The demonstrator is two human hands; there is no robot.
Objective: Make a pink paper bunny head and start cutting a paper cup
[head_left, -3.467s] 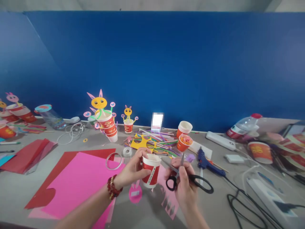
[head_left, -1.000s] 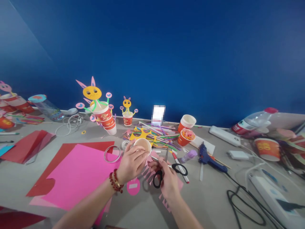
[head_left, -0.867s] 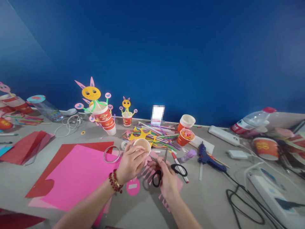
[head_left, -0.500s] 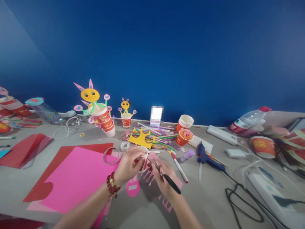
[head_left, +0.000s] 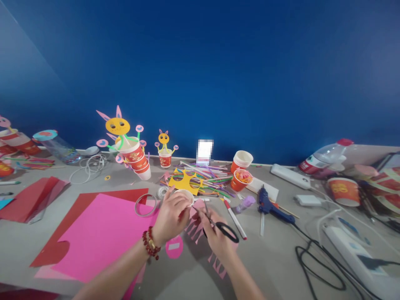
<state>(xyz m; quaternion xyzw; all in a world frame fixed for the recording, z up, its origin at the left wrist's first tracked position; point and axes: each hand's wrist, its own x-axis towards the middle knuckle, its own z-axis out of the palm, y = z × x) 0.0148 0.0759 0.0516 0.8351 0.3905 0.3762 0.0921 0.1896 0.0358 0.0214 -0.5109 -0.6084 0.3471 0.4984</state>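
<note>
My left hand (head_left: pixel 172 214) is closed around a paper cup (head_left: pixel 185 196), mostly hidden behind the fingers with its white rim showing. Black-handled scissors (head_left: pixel 227 231) are gripped in my right hand (head_left: pixel 217 235), their blades pointing away near the cup. The two hands almost meet at the cup's right side, where the fingertips are too small to make out clearly. Beneath them lies pink paper (head_left: pixel 195 227) with cut-out edges. Just below my left hand a bright pink paper disc (head_left: pixel 174 246) with a pale strip rests on the table.
Pink sheets (head_left: pixel 103 237) and a tape roll (head_left: pixel 146 205) lie left. Yellow cut paper (head_left: pixel 185 180) sits among pipe cleaners (head_left: pixel 215 173). Paper-cup rabbits (head_left: pixel 117 126) stand behind. To the right are a red marker (head_left: pixel 235 219), a glue gun (head_left: pixel 275 208) and a corded power strip (head_left: pixel 359 254).
My left hand has turned over the cup, covering more of its side. The scissors have rotated in my right hand, so their handle loops show wider.
</note>
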